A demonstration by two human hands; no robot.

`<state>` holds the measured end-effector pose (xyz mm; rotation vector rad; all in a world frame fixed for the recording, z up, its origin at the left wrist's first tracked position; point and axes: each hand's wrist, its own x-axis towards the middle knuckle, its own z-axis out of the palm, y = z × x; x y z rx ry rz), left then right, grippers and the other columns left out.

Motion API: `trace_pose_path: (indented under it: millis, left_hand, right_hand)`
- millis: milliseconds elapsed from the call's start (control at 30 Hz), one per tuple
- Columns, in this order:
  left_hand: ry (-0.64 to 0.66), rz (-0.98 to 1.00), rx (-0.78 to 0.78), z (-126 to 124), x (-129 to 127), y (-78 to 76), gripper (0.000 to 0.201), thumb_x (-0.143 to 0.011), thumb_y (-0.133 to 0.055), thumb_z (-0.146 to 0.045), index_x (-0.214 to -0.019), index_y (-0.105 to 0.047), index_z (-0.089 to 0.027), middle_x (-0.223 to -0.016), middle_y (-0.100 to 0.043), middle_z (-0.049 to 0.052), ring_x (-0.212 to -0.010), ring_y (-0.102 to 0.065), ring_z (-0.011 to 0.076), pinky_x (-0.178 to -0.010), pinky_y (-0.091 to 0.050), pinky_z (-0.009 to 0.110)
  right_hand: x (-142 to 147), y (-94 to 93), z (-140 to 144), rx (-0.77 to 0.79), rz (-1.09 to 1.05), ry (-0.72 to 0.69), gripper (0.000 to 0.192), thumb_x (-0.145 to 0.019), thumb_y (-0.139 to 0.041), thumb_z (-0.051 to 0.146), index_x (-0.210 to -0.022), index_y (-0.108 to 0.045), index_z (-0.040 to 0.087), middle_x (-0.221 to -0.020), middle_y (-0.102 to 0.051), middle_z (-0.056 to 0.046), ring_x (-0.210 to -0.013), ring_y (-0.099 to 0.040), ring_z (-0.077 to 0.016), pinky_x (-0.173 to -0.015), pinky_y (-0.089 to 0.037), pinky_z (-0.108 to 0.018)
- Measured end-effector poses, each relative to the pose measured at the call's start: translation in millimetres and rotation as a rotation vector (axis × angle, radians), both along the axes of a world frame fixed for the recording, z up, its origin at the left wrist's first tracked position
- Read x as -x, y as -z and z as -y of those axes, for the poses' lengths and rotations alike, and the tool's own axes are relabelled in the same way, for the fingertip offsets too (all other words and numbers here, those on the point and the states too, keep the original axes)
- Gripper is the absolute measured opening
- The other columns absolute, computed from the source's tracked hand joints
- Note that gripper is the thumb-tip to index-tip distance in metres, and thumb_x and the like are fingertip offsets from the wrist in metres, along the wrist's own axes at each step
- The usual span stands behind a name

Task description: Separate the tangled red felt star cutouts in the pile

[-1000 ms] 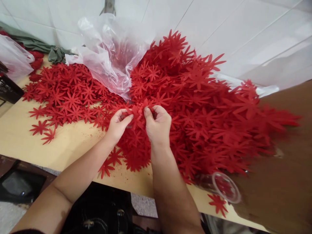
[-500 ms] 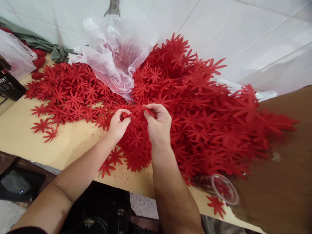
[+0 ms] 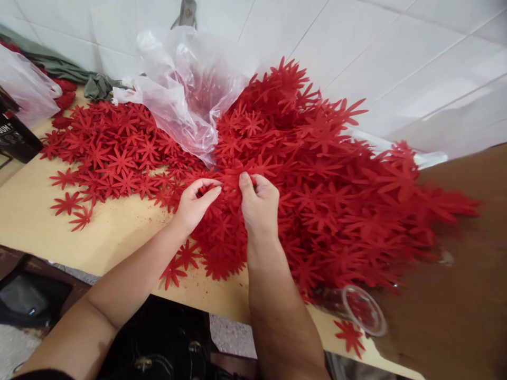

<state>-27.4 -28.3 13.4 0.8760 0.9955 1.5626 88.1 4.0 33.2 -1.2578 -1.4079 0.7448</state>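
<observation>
Red, many-petalled flower cutouts, perhaps fabric, lie in a big heap (image 3: 336, 195) and a lower pile (image 3: 119, 148) to its left. Over the middle, my right hand (image 3: 260, 206) is closed, its thumb pressing on a red flower cutout (image 3: 234, 170). Just left of it, my left hand (image 3: 194, 206) pinches thumb and forefinger together at the petals, with red showing between the fingers. Against the red behind, the exact edges of the held piece are hard to make out. A crumpled clear plastic bag (image 3: 186, 105) stands behind both hands.
A tan tabletop (image 3: 99, 232) carries the piles against a white tiled wall (image 3: 356, 58). A clear plastic cup (image 3: 364, 310) lies on its side near the front edge, beside a brown cardboard surface (image 3: 455, 306). A black box (image 3: 16, 134) and another plastic bag (image 3: 27, 87) sit far left.
My right thumb has moved up and now presses on the flower cutout. My left fingertips have shifted slightly right, closer to the right hand, and stretched out more.
</observation>
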Motion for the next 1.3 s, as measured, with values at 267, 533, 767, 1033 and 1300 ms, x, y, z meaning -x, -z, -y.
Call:
trace_pose_path:
  millis: [267, 533, 767, 1033, 1300]
  left_hand:
    - [0.02, 0.005, -0.007, -0.2, -0.7, 0.8, 0.017, -0.068, -0.067, -0.023, -0.084, -0.066, -0.015, -0.09, -0.067, 0.002, -0.088, -0.058, 0.011, -0.091, -0.041, 0.028]
    - [0.001, 0.028, 0.032, -2.5, -1.0, 3.3, 0.023, -0.065, -0.07, -0.021, -0.088, -0.066, -0.016, -0.092, -0.068, 0.002, -0.089, -0.059, 0.0122, -0.091, -0.041, 0.031]
    - [0.053, 0.005, -0.009, -1.1, -1.6, 3.8, 0.023, -0.067, -0.068, -0.024, -0.089, -0.068, -0.018, -0.094, -0.069, 0.002, -0.088, -0.059, 0.0115, -0.091, -0.041, 0.031]
    - [0.014, 0.026, -0.029, -1.8, 0.4, 3.4, 0.024, -0.069, -0.066, -0.024, -0.091, -0.066, -0.017, -0.099, -0.068, 0.004, -0.091, -0.059, 0.0116, -0.091, -0.041, 0.029]
    - [0.051, 0.008, 0.011, -1.3, -0.3, 2.2, 0.023, -0.067, -0.067, -0.021, -0.09, -0.067, -0.017, -0.095, -0.068, 0.003, -0.086, -0.057, 0.011, -0.087, -0.041, 0.028]
  right_hand:
    - [1.4, 3.4, -1.2, -0.048, -0.122, -0.131, 0.021, -0.07, -0.064, 0.035, -0.077, -0.055, 0.019, -0.073, -0.059, 0.002, -0.067, -0.054, -0.0098, -0.069, -0.044, -0.027]
    - [4.9, 0.5, 3.3, -0.031, 0.041, -0.085, 0.03, -0.074, -0.059, 0.045, -0.062, -0.052, 0.018, -0.053, -0.046, 0.005, -0.051, -0.038, -0.0071, -0.052, -0.034, -0.023]
    - [2.0, 0.6, 0.8, -0.064, 0.103, -0.014, 0.046, -0.076, -0.051, 0.057, -0.053, -0.041, 0.019, -0.049, -0.034, 0.006, -0.049, -0.03, -0.0064, -0.049, -0.028, -0.023]
    - [5.4, 8.0, -3.0, -0.012, -0.073, -0.138, 0.027, -0.07, -0.063, 0.044, -0.076, -0.058, 0.018, -0.075, -0.058, 0.001, -0.071, -0.053, -0.0101, -0.072, -0.043, -0.027]
    - [7.6, 2.1, -0.1, -0.049, 0.077, 0.04, 0.041, -0.074, -0.055, 0.054, -0.055, -0.046, 0.018, -0.048, -0.04, 0.006, -0.048, -0.035, -0.0068, -0.05, -0.031, -0.023]
